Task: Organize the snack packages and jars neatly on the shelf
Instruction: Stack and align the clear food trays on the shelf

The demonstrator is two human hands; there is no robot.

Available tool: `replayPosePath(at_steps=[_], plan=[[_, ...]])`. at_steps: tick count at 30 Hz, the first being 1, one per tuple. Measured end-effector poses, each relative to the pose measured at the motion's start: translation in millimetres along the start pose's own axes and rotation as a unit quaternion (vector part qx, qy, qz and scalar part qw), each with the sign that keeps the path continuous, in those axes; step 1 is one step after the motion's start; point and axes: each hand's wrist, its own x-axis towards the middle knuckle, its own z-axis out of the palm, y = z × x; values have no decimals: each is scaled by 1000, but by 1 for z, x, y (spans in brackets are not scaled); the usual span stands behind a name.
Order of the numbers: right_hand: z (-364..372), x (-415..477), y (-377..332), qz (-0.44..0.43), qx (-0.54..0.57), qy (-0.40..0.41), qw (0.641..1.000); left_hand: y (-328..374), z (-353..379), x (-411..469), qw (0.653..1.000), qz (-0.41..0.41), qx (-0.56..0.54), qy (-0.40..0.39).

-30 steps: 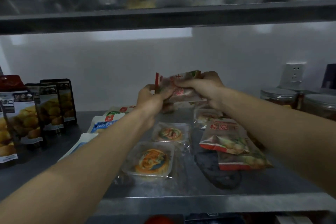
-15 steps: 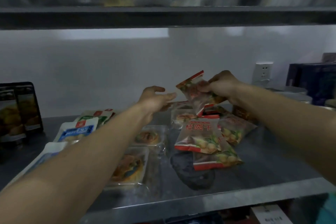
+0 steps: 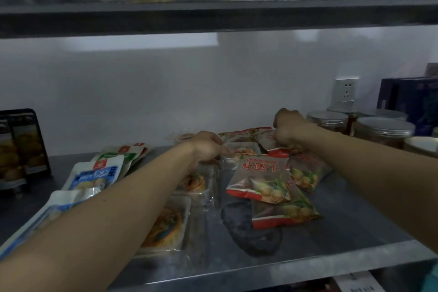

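Note:
My right hand [image 3: 288, 129] is curled round a red-edged longan packet [image 3: 270, 143], low at the back of the metal shelf [image 3: 355, 208] just left of the jars. My left hand [image 3: 208, 146] lies forward with its fingers on a clear pastry pack [image 3: 240, 150] at the back centre. More longan packets [image 3: 260, 178] lie overlapping in a loose pile in front of my right hand. Clear pastry trays [image 3: 166, 223] lie under my left forearm. White and blue packets [image 3: 94, 173] lie to the left.
Metal-lidded jars [image 3: 384, 130] stand at the back right, with dark blue boxes [image 3: 417, 102] behind them. Dark pouches [image 3: 23, 144] stand upright at the far left. A wall socket [image 3: 346, 90] sits above the jars. The upper shelf [image 3: 213, 14] hangs low overhead.
My left hand let go of the longan packet. My right hand carried it right and down to the back of the shelf. My left hand dropped onto a clear pack.

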Motion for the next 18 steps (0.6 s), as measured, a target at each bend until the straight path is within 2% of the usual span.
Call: replayPosePath(at_steps=[4,8,12,18], plan=[[0,1,-10,-89,33,36,995,4,3,2,1000,-24,-4,-17],[0,-13,-30,-162,41,-18,986,7,3,4,999,-35,-12,0],[6,-17,-43,-156,1,-75,985,3,2,10,998,-32,-18,57],[2,-19,-48,-101,93,-20,990,-13,-23,14,974,23,-65,217]])
